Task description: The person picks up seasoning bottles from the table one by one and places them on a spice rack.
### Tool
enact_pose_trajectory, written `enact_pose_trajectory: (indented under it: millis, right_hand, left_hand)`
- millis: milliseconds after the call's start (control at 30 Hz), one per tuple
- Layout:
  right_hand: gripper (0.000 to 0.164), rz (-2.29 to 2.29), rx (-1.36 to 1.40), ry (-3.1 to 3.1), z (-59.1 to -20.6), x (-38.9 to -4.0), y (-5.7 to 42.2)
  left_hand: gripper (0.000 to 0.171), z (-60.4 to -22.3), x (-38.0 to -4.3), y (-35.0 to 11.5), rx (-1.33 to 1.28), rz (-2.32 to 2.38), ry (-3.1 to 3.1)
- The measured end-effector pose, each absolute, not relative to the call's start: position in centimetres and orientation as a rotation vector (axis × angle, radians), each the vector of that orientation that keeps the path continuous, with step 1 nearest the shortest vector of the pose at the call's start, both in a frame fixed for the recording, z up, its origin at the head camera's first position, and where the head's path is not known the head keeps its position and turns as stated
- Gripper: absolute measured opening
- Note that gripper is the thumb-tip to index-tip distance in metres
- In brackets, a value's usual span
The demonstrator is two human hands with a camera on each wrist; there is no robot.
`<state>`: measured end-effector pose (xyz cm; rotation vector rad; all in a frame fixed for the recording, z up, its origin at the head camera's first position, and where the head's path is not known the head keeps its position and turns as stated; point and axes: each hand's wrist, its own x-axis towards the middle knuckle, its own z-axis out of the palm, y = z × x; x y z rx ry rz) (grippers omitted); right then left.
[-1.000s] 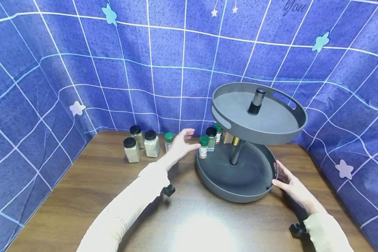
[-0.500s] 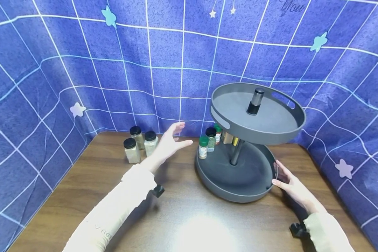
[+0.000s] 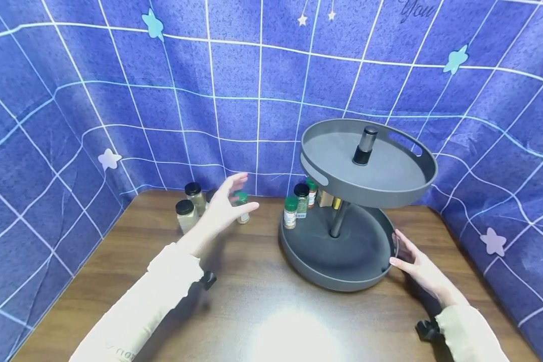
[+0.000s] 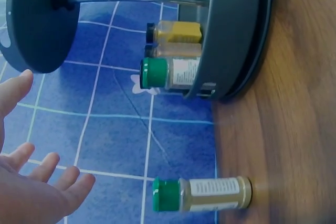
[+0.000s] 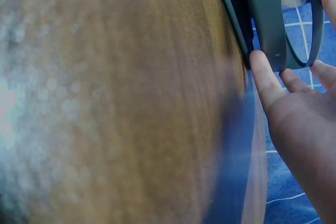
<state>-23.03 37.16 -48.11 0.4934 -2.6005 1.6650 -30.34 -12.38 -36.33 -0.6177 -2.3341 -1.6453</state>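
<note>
My left hand (image 3: pixel 218 210) has its fingers and thumb spread and holds nothing. Just beyond it, a green-capped spice jar (image 3: pixel 243 217) stands upright on the table; the hand partly covers it in the head view. In the left wrist view this jar (image 4: pixel 212 193) lies ahead of the fingertips, apart from them. On the right, my right hand (image 3: pixel 414 259) rests against the rim of a grey two-tier turntable's lower tray (image 3: pixel 362 246). Its outstretched fingers (image 5: pixel 269 85) touch the outer wall beside a handle cutout, with the thumb at the upper edge.
Black-capped jars (image 3: pixel 187 216) stand left of my left hand, one mostly hidden behind it. The lower tray bears a green-capped jar (image 3: pixel 290 217), a black-capped jar (image 3: pixel 301 202) and several others at the back. The upper tray (image 3: pixel 389 166) overhangs them. Blue cloth (image 3: pixel 235 120) hangs behind the table.
My left hand has moved left, away from the green-capped jar on the lower tray, passing over the green-capped jar on the table, which shows again. My right hand stays at the rim.
</note>
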Motion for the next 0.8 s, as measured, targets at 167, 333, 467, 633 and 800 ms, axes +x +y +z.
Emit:
enact_pose_trajectory:
  millis: [167,333,467,633,800]
  right_hand:
    - [0.074,1.667,0.491,-2.604,-48.2,-23.1,37.2]
    - [0.075,1.663,0.489,-2.607,-48.2,-23.1,37.3]
    - [0.075,1.655,0.485,-2.611,-48.2,-23.1,37.3]
    - [0.075,1.649,0.480,-2.609,-48.2,-23.0,37.3]
    - [0.075,1.649,0.478,-2.610,-48.3,-23.0,37.2]
  left_hand:
    - [0.076,-36.1,-29.6,-13.8,-0.608,-1.633,-2.330]
    - [0.077,-35.0,-28.1,-14.8,-0.593,-1.614,-2.332]
    - [0.079,-34.3,-27.2,-15.6,-0.592,-1.619,-2.330]
    - [0.083,-35.8,-28.1,-17.4,-0.547,-1.598,-2.334]
    - [0.084,-36.8,-28.4,-19.1,-0.486,-1.541,-2.335]
